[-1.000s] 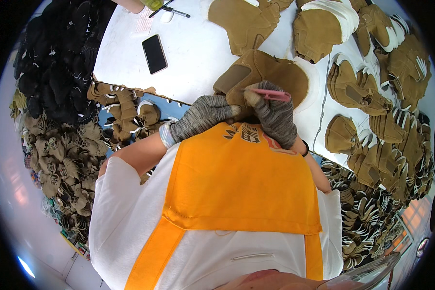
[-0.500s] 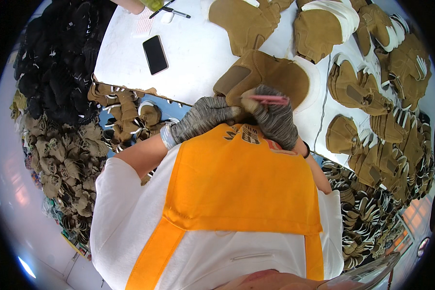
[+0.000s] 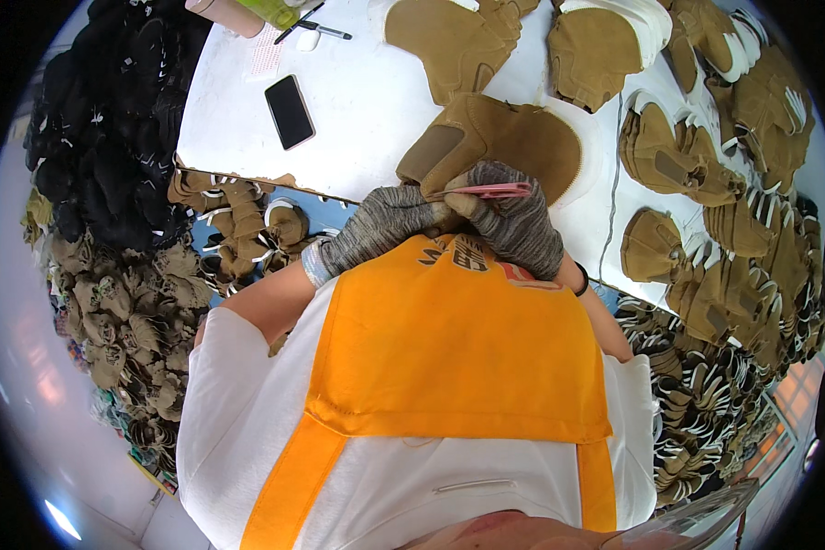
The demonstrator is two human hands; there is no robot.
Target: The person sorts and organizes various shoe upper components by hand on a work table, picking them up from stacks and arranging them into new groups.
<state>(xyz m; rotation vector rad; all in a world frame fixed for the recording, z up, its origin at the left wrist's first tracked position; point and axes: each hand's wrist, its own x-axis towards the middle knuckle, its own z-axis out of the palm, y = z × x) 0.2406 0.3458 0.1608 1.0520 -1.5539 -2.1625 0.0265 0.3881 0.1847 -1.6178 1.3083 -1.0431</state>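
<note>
- Right hand (image 3: 518, 225), grey-gloved, fingers curled in and pinching a slim pink tool (image 3: 504, 191), its tip right over the brown stitched piece (image 3: 509, 137)!
- Left hand (image 3: 376, 225), gloved too, tight alongside: fingers closed on that piece's near edge.
- The brown stitched piece lies at the near side of the white worktop (image 3: 367, 151), just beyond the orange apron (image 3: 458, 348).
- Further left, a dark-screened phone (image 3: 290, 112); beyond the worktop, a black heap (image 3: 105, 128).
- Over right, brown pieces with white edging (image 3: 669, 165), clustered thick!
</note>
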